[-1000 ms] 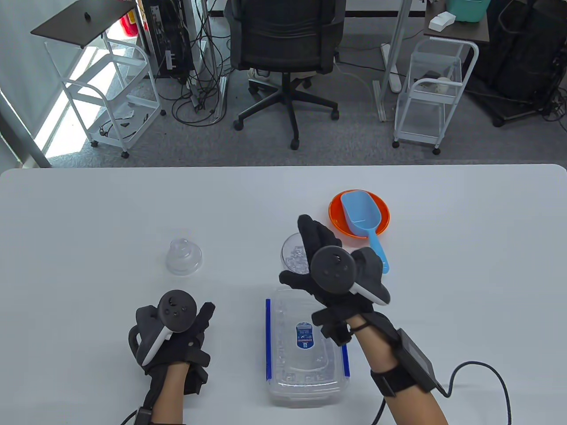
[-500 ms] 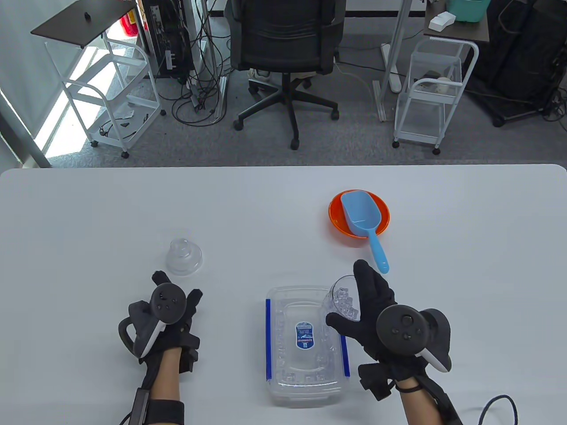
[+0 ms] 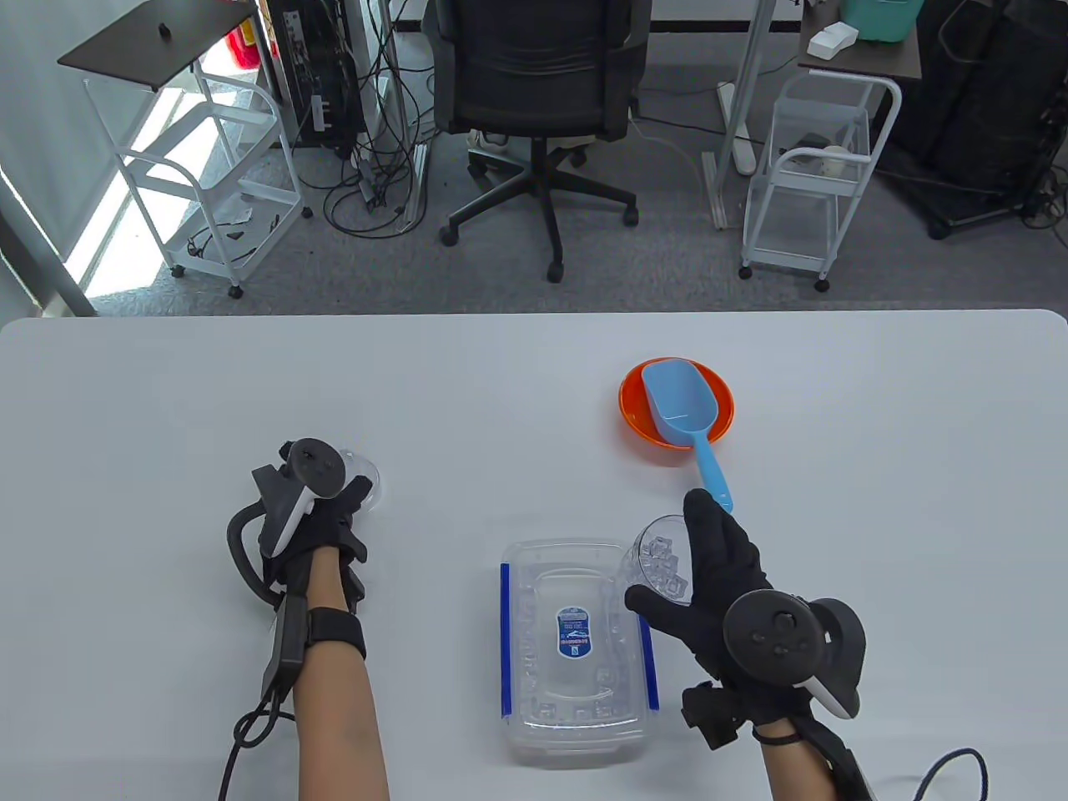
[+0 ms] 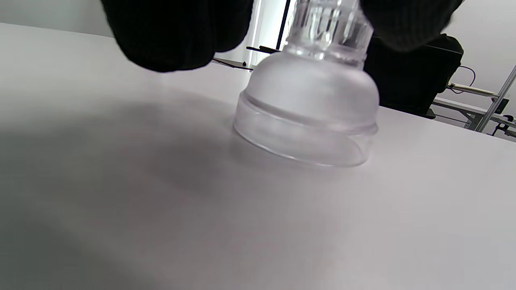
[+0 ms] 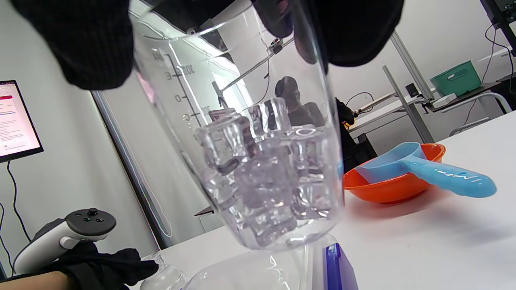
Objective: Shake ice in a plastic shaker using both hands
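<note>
A lidded ice box [image 3: 577, 642] lies left of the right hand [image 3: 724, 602], by which the clear, ice-filled shaker cup [image 3: 659, 561] is gripped; the domed lid [image 4: 308, 104] is touched by the left hand [image 3: 313, 519], grip unclear.

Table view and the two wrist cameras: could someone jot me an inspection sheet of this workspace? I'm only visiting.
Surface: white table, no spills seen.
Job's things: shaker cup with ice, lifted off the table in the right hand; shaker lid standing on the table under the left hand.
Clutter: lidded clear box; blue scoop lying in an orange bowl.
Grippers: right hand grips the cup; left fingers are at the lid's top.
Cables: glove leads at both wrists; tangle on the floor.
Surroundings: office chair, white carts.
</note>
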### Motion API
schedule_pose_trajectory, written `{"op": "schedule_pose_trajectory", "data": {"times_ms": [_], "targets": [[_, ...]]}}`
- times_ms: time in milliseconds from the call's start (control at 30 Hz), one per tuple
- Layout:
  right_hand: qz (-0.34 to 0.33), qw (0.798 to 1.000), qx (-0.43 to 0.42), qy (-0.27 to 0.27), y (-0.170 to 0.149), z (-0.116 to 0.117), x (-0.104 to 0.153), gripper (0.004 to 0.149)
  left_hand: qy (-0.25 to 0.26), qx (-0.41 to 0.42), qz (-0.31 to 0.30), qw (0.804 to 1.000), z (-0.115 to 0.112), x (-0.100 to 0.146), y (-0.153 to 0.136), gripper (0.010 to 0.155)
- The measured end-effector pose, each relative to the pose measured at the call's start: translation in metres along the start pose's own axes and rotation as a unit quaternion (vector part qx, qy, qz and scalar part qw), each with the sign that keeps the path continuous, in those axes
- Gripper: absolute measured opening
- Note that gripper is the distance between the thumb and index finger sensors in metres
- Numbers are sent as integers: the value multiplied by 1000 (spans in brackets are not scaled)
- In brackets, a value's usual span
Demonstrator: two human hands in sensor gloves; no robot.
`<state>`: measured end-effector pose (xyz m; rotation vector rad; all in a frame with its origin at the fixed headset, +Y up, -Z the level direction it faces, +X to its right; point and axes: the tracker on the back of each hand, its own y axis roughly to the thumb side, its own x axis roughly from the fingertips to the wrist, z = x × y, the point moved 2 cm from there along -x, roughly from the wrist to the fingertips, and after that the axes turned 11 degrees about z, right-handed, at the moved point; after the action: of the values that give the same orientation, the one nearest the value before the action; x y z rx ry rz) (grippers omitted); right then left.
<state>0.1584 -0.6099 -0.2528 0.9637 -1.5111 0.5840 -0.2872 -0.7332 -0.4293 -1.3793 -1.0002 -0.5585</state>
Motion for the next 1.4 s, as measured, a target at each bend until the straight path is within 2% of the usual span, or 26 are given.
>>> {"op": "schedule_pose_trajectory", "data": {"times_ms": [133,200,367,567,700,767,900,967,1067,1100,1233,1400], "targets": [[-4,1000,4,1,1,1,0,104,-31,22,13,999,-3,-14,2,82],[-2,1000,6,3,1,3,0,104,-29,26,14,999,-4,-17,4,79],[5,1000,11,1,-1,6,-1,103,-9,27,6,1000,-7,-16,8,77],[3,1000,15,1,1,8,0,104,-38,20,7,999,-10,-15,15,83],[3,1000,18,4,1,8,0,104,-41,40,15,998,-10,-17,17,74],[4,1000,19,5,1,8,0,105,-28,61,10,998,-6,-17,18,73],[4,1000,21,4,1,7,0,106,13,34,-5,999,6,-10,19,73],[0,1000,20,1,3,7,1,106,19,83,-30,996,16,-2,21,74],[-9,1000,25,-3,6,8,2,106,-5,203,-131,970,37,19,31,74],[-15,999,28,-4,8,9,3,106,-20,241,-191,951,46,32,38,74],[-39,998,45,0,17,17,5,106,-23,274,-305,912,74,83,52,74],[-80,994,71,14,37,28,9,107,-52,300,-400,864,94,150,66,73]]}}
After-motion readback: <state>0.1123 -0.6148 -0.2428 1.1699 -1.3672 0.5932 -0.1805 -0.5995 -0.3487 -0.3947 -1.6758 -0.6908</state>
